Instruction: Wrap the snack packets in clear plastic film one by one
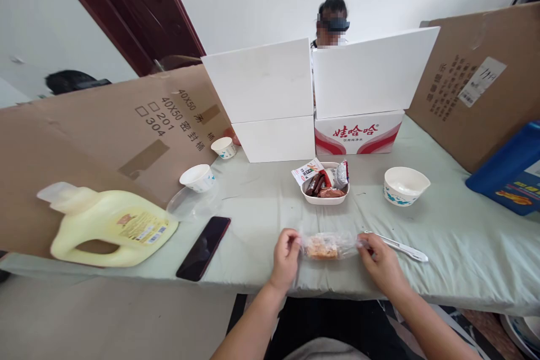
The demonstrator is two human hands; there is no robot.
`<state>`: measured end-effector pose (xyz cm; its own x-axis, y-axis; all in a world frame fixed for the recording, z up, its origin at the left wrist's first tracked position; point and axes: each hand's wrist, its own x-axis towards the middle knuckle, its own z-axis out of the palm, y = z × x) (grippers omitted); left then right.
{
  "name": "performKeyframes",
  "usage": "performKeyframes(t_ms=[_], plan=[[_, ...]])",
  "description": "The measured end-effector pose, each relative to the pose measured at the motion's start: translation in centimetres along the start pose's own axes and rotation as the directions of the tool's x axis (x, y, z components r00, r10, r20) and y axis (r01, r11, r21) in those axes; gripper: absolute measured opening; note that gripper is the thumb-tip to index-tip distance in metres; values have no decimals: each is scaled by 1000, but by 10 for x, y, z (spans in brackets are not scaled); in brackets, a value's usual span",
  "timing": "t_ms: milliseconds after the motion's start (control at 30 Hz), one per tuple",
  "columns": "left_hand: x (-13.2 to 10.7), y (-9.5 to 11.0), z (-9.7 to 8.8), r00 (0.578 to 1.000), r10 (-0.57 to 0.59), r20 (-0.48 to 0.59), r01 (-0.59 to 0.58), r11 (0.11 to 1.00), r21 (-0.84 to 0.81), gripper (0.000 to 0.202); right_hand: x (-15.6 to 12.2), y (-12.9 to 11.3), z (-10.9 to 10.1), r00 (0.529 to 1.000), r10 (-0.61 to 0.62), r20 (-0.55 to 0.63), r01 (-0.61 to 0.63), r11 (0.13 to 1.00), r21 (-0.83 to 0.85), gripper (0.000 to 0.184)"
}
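A snack in a clear plastic wrapper [323,247] is stretched sideways between my two hands at the near edge of the table. My left hand [287,256] pinches the wrapper's left end. The right end is pinched by my right hand [379,261]. Inside the wrapper shows an orange-brown, crumbly piece. Just beyond it stands a white bowl [324,200] filled with several packaged snacks [323,181]. A white, slim tool like a utility knife [405,248] lies beside my right hand, partly hidden by it.
To the left lie a black phone [203,248] and a yellow detergent jug [113,228]. Paper bowls [405,187] stand on both sides. White boards [274,87], a red-and-white carton [358,134] and cardboard sheets [476,84] wall the table. A blue container [508,171] stands right; a person [331,19] is behind.
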<state>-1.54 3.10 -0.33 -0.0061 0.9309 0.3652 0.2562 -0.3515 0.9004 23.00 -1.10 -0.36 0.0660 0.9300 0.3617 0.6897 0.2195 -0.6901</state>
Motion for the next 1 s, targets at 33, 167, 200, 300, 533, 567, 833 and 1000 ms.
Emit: performKeyframes(t_ms=[33,167,200,300,533,567,833,1000], plan=[[0,-4,-1,991,-60,-120,50,996,-79,18,-4,8,-6,999,36,-18,-36,999,-30,20],[-5,-9,-13,894,-141,-425,35,969,-246,13,-22,19,-34,983,81,-163,-107,982,-158,23],[-8,-5,-17,892,-80,-446,-14,979,-204,11,-24,14,-40,972,48,-232,-93,979,-183,23],[-18,16,-23,931,304,-203,-308,951,14,9,-27,-14,-53,927,-179,-330,119,974,-194,19],[4,40,5,773,348,530,-575,737,354,30,3,-47,-24,889,-419,184,448,878,-167,19],[9,36,9,789,305,534,-561,713,421,32,8,-40,-18,906,-395,155,422,874,-242,22],[17,22,7,837,331,437,-538,648,539,28,13,-8,-20,941,-316,119,332,808,-487,24],[-3,43,-19,724,431,538,-667,637,388,31,-6,-28,-48,909,-383,167,417,841,-345,20]])
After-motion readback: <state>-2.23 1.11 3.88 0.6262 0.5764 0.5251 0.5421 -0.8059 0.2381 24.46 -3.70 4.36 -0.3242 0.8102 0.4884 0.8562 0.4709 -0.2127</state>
